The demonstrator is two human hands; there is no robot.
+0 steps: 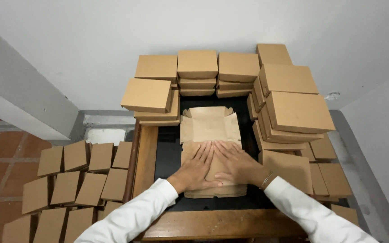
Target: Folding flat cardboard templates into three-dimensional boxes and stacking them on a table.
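A brown cardboard box (210, 126) lies half folded on the black-topped table (167, 157), its far half open with raised flaps. My left hand (196, 168) and my right hand (235, 164) press flat, fingers spread, on the near lid panel, thumbs almost touching. Under the hands sits a short pile of flat box blanks (214, 192). Both arms wear white sleeves; a thin bracelet rings the right wrist.
Stacks of closed brown boxes (196, 67) line the table's far edge, with taller stacks at the right (296, 108) and left (151, 96). Several more closed boxes cover the tiled floor at the left (82, 180). A wooden rim (221, 222) frames the table.
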